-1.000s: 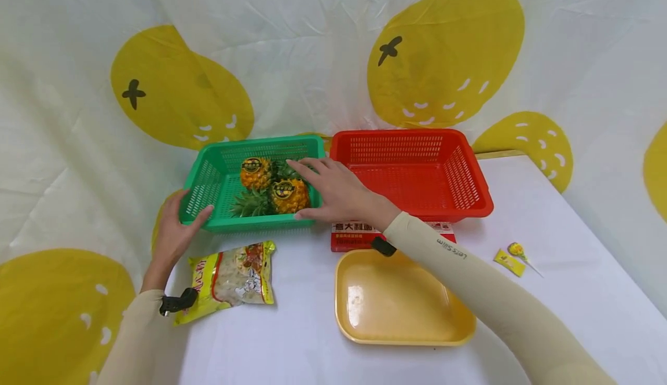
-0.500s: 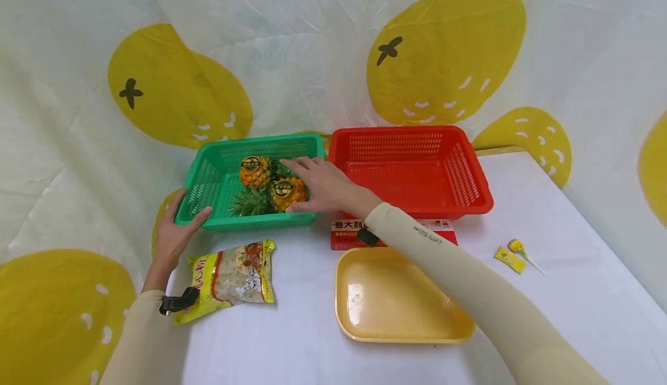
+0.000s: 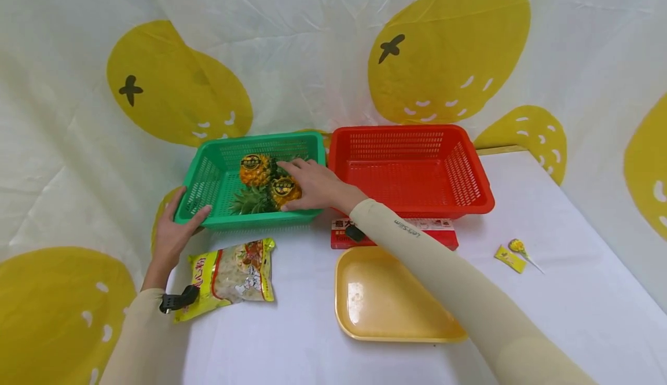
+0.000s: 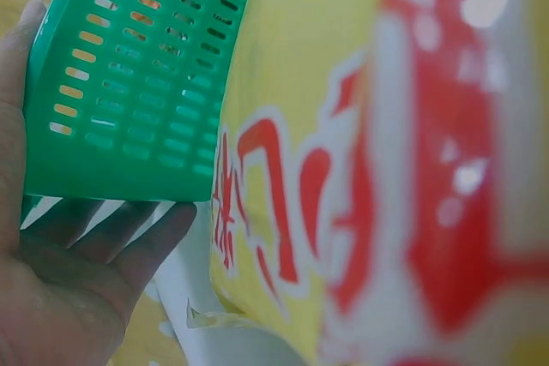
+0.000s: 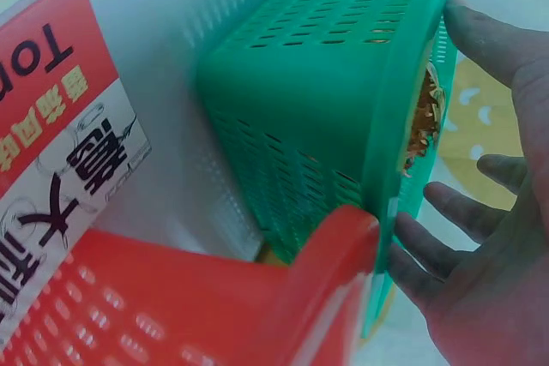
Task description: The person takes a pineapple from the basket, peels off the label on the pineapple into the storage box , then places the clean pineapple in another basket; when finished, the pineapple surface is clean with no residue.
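Observation:
Two small pineapples (image 3: 255,171) with black labels lie inside a green plastic basket (image 3: 250,222) at the back left. My left hand (image 3: 174,231) grips the basket's left end, with the thumb by the front corner. In the left wrist view, its fingers (image 4: 141,246) reach under the green wall. My right hand (image 3: 315,187) hovers at the basket's right end, fingers spread and partly covering the nearer pineapple (image 3: 283,191). From the right wrist, the thumb (image 5: 493,40) shows right at the rim and the fingers extend over the basket's opening.
A red basket (image 3: 482,208) stands right of the green one, with a red printed box (image 3: 432,237) before it. Nearer lie a yellow tray (image 3: 396,298) and a yellow food bag (image 3: 239,275). A lollipop (image 3: 517,246) and yellow packet (image 3: 509,259) lie at right.
My right hand has shifted slightly left and now covers more of the nearer pineapple. My left hand stays at the basket's left end.

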Demonstrator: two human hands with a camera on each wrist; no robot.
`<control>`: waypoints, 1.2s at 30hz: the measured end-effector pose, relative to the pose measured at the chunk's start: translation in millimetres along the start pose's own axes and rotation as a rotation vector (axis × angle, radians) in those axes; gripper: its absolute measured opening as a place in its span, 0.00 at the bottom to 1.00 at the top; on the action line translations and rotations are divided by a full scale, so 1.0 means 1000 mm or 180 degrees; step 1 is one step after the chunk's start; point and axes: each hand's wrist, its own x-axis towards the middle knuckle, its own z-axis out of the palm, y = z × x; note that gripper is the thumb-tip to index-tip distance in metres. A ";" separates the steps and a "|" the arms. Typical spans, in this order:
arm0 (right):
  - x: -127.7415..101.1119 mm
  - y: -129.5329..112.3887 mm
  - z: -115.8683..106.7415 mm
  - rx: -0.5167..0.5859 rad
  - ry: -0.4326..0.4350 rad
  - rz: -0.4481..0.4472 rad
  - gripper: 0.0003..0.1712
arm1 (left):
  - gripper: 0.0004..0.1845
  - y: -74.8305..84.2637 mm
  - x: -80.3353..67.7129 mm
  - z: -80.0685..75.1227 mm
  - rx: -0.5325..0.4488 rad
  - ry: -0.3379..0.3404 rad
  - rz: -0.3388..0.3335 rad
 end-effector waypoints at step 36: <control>0.034 -0.003 0.026 -0.0101 -0.0239 0.0136 0.56 | 0.48 -0.003 0.000 0.002 -0.0053 0.0054 0.0044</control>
